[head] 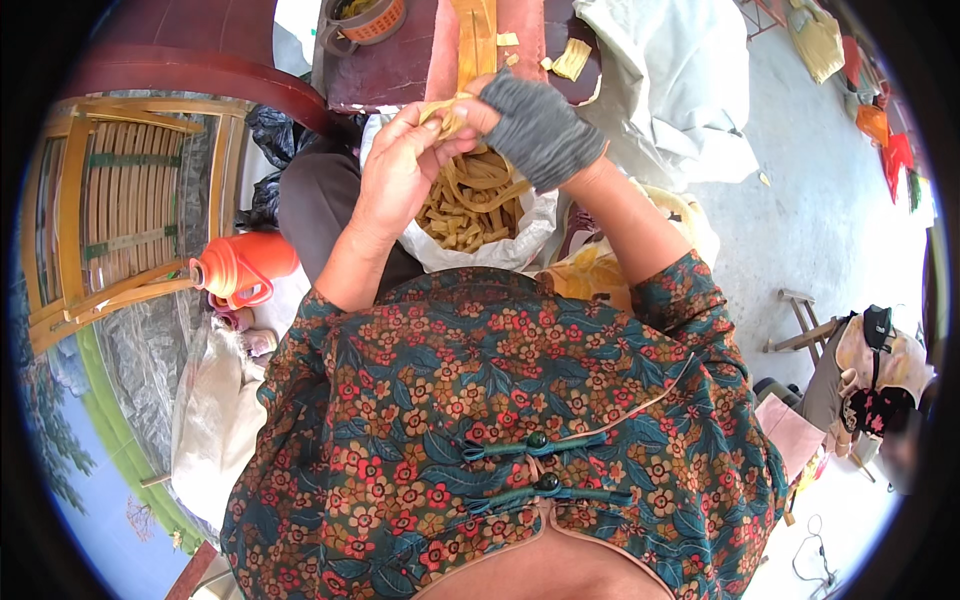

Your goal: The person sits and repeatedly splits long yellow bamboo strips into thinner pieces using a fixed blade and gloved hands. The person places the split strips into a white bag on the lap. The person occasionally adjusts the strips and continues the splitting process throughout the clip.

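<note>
Both hands meet above an open white sack, pinching a folded pale-yellow strip (pixel 448 118) of flat, pliable material. My left hand (pixel 394 161) is bare; its thumb and fingers press the near side of the strip. My right hand (pixel 536 131), in a grey knitted fingerless glove, grips the far side with thumb and forefinger. Below them the white sack (pixel 536 225) holds many short folded yellowish pieces (pixel 465 225) and longer loose strips (pixel 484 187). Just beyond the hands, a long yellow-brown slotted piece (pixel 476 37) lies on a pinkish board.
A dark red tabletop (pixel 390 75) carries the pinkish board (pixel 444 60), a handled bowl (pixel 375 22) and a loose yellow bundle (pixel 572 60). White sheeting (pixel 682 90) hangs at the right. On the left are an orange thermos (pixel 244 268) and a folded wooden chair (pixel 131 187). Another person (pixel 862 375) sits far right.
</note>
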The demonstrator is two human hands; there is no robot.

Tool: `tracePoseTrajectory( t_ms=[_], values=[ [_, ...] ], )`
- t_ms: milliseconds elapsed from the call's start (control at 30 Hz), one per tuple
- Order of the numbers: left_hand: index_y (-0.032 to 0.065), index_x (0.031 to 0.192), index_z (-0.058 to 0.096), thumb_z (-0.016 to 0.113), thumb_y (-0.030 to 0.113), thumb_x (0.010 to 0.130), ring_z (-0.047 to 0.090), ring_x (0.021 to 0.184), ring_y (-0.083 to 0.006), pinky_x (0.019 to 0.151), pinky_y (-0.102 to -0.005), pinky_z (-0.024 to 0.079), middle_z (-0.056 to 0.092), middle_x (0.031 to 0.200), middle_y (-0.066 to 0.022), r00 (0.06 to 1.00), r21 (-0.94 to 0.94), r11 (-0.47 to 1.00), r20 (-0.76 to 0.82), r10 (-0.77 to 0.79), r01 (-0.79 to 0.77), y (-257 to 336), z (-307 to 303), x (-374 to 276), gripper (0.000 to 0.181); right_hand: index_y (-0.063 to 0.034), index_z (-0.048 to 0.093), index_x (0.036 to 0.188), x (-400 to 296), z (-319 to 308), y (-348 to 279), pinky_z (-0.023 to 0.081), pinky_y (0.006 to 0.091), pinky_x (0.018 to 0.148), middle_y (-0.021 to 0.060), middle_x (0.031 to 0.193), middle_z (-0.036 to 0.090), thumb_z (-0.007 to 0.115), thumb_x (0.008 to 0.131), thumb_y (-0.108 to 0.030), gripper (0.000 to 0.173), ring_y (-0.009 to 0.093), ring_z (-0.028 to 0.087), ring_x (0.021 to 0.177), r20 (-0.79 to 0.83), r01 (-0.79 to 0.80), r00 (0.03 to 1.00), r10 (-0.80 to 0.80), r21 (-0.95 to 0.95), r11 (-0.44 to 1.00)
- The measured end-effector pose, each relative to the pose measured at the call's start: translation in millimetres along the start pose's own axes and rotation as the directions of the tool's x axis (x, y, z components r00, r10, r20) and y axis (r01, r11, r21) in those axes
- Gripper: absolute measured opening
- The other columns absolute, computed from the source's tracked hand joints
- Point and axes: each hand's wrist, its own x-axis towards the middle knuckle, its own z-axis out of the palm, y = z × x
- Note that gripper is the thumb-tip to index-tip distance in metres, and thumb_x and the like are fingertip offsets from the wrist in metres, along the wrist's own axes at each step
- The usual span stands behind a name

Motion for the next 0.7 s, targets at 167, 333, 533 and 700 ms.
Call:
tracePoseTrajectory(
  t_ms=[167,333,533,700],
  values=[
    [-0.0010,0.109,0.050,0.043,0.003,0.090,0.056,0.091,-0.0134,0.082,-0.0270,0.045,0.057,0.099,-0.0062,0.997,0.441,0.894,0.014,0.081,-0.079,9,-14,7,0.020,-0.0080,0.059,0.105,1,-6,-9,0.045,0.0294,0.052,0.0073,0.075,0.058,0.060,0.082,-0.022,0.027,0.019,0.055,0.062,0.344,-0.578,0.808,0.478,0.619,0.531],
    [-0.0008,0.109,0.052,0.050,0.004,0.090,0.057,0.080,-0.0092,0.073,-0.0215,0.046,0.060,0.087,-0.0040,0.930,0.633,0.716,0.017,0.366,-0.294,-3,-25,16,0.020,0.0006,0.060,0.102,9,3,-22,0.033,0.0196,0.044,-0.0001,0.060,0.048,0.059,0.084,-0.033,0.038,0.006,0.041,0.050,0.552,-0.665,0.629,0.548,0.747,0.010],
    [-0.0019,0.093,0.061,0.049,0.009,0.091,0.058,0.069,-0.0080,0.067,-0.0214,0.047,0.061,0.073,-0.0029,0.931,0.577,0.780,-0.090,0.354,-0.241,4,14,5,0.017,-0.0025,0.060,0.098,8,5,-8,0.036,0.0207,0.044,0.0029,0.060,0.053,0.061,0.082,-0.029,0.030,0.008,0.045,0.048,0.396,-0.618,0.630,0.668,0.777,0.122],
    [-0.0017,0.091,0.061,0.054,0.005,0.087,0.057,0.067,-0.0079,0.064,-0.0215,0.048,0.061,0.071,-0.0031,0.906,0.708,0.660,-0.068,0.418,-0.251,2,0,18,0.011,-0.0046,0.057,0.094,9,4,-8,0.029,0.0203,0.040,0.0022,0.057,0.049,0.059,0.083,-0.036,0.033,0.007,0.040,0.044,0.457,-0.551,0.510,0.729,0.824,-0.131]
  ],
)
